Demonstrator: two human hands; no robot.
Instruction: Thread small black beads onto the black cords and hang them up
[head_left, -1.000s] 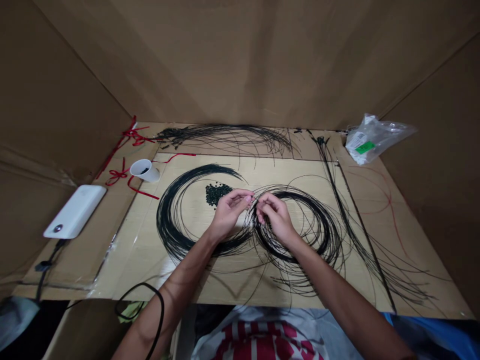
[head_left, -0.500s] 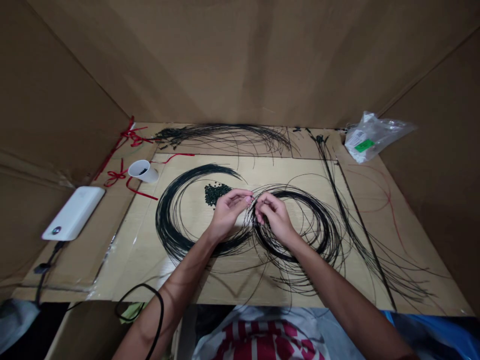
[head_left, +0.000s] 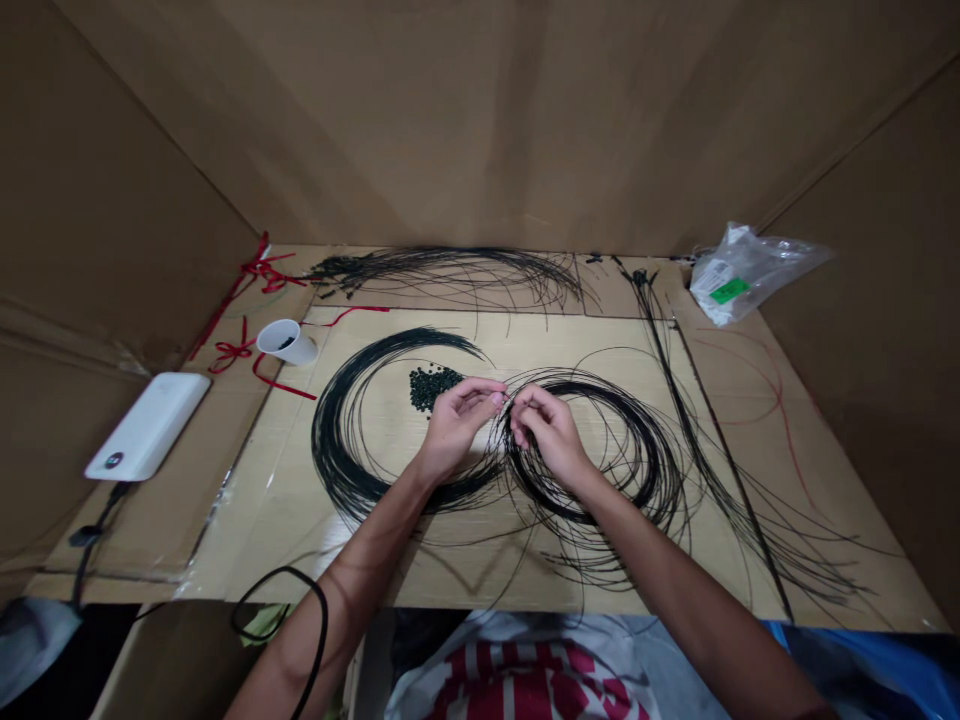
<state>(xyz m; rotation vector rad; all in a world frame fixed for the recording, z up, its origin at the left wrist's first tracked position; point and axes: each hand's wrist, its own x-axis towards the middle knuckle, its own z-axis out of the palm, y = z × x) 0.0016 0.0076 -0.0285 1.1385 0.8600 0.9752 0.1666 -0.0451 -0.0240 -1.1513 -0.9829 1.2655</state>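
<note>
My left hand [head_left: 456, 428] and my right hand [head_left: 549, 432] meet fingertip to fingertip above the middle of the cardboard work surface [head_left: 247, 500]. Both pinch at thin black cords; what sits between the fingertips is too small to make out. Under the right hand lies a round coil of black cords [head_left: 637, 450]. A wider arc of black cords [head_left: 337, 440] curves to the left of my left hand. A small heap of black beads [head_left: 431, 384] rests just beyond my left fingertips.
A white cup [head_left: 288, 342] and red ribbons [head_left: 238, 350] lie at the left. A white power bank [head_left: 146, 425] with a cable sits at the far left. More black cords [head_left: 450, 268] lie along the back. A clear plastic bag [head_left: 742, 272] rests at the back right. Cardboard walls enclose the space.
</note>
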